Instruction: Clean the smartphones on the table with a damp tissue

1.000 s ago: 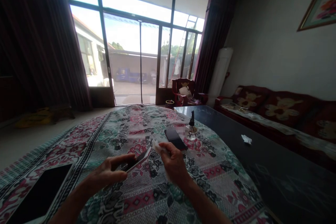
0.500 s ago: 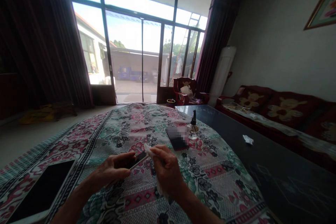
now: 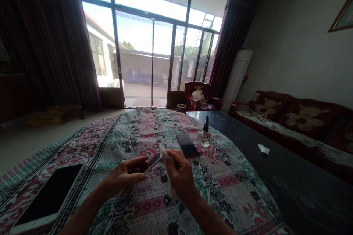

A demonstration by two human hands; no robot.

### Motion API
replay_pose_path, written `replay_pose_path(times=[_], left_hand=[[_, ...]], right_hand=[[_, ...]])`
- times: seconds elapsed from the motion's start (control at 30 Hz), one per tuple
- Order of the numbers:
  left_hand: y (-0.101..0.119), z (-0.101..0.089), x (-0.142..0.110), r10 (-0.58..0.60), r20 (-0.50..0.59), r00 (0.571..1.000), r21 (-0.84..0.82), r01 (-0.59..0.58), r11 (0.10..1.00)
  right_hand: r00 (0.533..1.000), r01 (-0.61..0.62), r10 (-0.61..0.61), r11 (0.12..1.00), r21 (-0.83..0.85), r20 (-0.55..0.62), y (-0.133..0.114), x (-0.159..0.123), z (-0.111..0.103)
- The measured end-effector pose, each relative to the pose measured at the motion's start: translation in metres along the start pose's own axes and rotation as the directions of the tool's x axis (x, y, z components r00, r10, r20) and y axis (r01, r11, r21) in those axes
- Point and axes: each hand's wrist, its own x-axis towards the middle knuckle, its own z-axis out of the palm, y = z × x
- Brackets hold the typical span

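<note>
A slim dark smartphone (image 3: 153,161) with a pale edge is gripped along its sides by my left hand (image 3: 129,170), above the patterned tablecloth. My right hand (image 3: 178,170) is closed around a crumpled white tissue (image 3: 170,183), whose upper tip touches the phone's far end. Part of the tissue hangs below my right fingers. Beyond my hands lies another dark phone (image 3: 187,146), partly pixelated. A clear glass bottle (image 3: 205,139) with a black spray top stands beside it. At the left, a large white-framed tablet (image 3: 51,194) lies screen up.
A floral tablecloth (image 3: 237,198) covers the table under my hands. On the dark glossy table (image 3: 286,176) at the right sits a crumpled white tissue wad (image 3: 264,149). Farther off are a red wooden sofa (image 3: 300,117), an armchair (image 3: 196,93) and glass doors (image 3: 138,62).
Both hands, with the phone and tissue, appear slightly farther right, as the whole view has shifted a little that way. The tissue tail shows more below my right hand.
</note>
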Motion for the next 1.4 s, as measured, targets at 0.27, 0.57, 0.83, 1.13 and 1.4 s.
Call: replay_pose_path(times=[0.27,0.57,0.83,1.13,1.4], left_hand=[[-0.004,0.011,0.004,0.001,0.003,1.0,-0.154,0.0,0.988],[0.001,0.028,0.002,0.027,0.102,0.994,-0.302,0.006,0.953],[-0.003,0.028,0.003,0.047,0.048,0.998,-0.462,-0.019,0.887],[-0.001,0.041,0.002,0.043,0.095,0.995,-0.522,0.013,0.853],[-0.007,0.038,0.002,0.025,0.081,0.996,-0.522,0.021,0.853]], right_hand=[[0.991,-0.088,0.095,0.994,0.071,-0.095,0.006,0.001,0.0],[0.993,0.059,-0.051,0.996,0.073,-0.11,-0.009,0.002,0.0],[0.989,0.148,-0.149,0.989,-0.006,-0.019,-0.011,-0.01,0.012],[0.97,0.225,-0.23,0.972,-0.069,-0.081,-0.014,-0.005,0.003],[0.966,0.238,-0.246,0.966,-0.1,-0.083,-0.018,0.001,-0.001]])
